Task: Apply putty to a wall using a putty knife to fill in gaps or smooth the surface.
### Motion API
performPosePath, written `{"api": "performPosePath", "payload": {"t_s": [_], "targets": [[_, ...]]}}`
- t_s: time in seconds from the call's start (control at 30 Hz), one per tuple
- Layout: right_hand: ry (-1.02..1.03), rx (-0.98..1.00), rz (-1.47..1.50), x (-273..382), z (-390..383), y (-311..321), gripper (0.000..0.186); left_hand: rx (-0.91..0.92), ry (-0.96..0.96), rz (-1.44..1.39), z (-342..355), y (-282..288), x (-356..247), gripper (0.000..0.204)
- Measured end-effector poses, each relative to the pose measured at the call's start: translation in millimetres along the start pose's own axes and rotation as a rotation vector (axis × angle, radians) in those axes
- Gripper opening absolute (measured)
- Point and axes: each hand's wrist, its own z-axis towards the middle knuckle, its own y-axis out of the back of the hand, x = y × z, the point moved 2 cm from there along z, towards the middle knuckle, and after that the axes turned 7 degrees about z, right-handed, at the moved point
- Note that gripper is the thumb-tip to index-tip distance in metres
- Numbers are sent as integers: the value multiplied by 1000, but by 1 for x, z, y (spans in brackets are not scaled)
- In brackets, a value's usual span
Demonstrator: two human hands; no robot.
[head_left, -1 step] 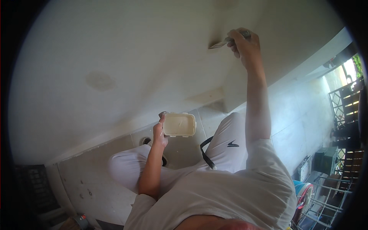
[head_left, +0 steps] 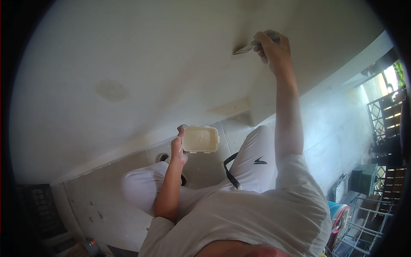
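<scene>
My right hand (head_left: 274,47) is closed round a paintbrush (head_left: 244,49), its bristles against or very near the white wall (head_left: 128,47) at a shadowed spot high in the view. My left hand (head_left: 177,147) grips a cream plastic container (head_left: 200,139) at its left side, low in front of the wall. The container holds pale liquid, and white smears mark my fingers and thumb. A small dark piece (head_left: 181,127) shows at the container's upper left corner by my fingertips; I cannot make out what it is. Brownish, faint stains (head_left: 111,90) show on the wall.
I sit low on a tiled floor (head_left: 94,201), legs bent, along the wall's base. At the right are a metal rack (head_left: 359,222), a green box (head_left: 363,179), blue and red items (head_left: 338,214) and a dark gate (head_left: 391,115). A dark grille (head_left: 36,205) is at the lower left.
</scene>
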Motion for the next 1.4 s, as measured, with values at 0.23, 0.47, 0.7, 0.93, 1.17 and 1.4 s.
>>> {"api": "performPosePath", "payload": {"t_s": [0.23, 0.47, 0.7, 0.93, 1.17, 1.4], "targets": [[22, 27, -3, 7, 14, -7, 20, -14, 9, 18, 1, 2, -1, 51], [67, 37, -76, 16, 27, -11, 23, 6, 9, 18, 1, 1, -1, 50], [56, -2, -173, 20, 12, -12, 22, -31, 53, 26, 2, 4, 1, 47], [20, -40, -122, -5, -29, 10, 19, -26, 12, -7, 5, 7, 4, 48], [130, 3, -154, -15, -43, 4, 15, 30, 0, 14, 10, 13, 9, 48], [102, 1, -203, 2, -22, 6, 15, 10, 20, 9, 6, 7, 6, 47]]}}
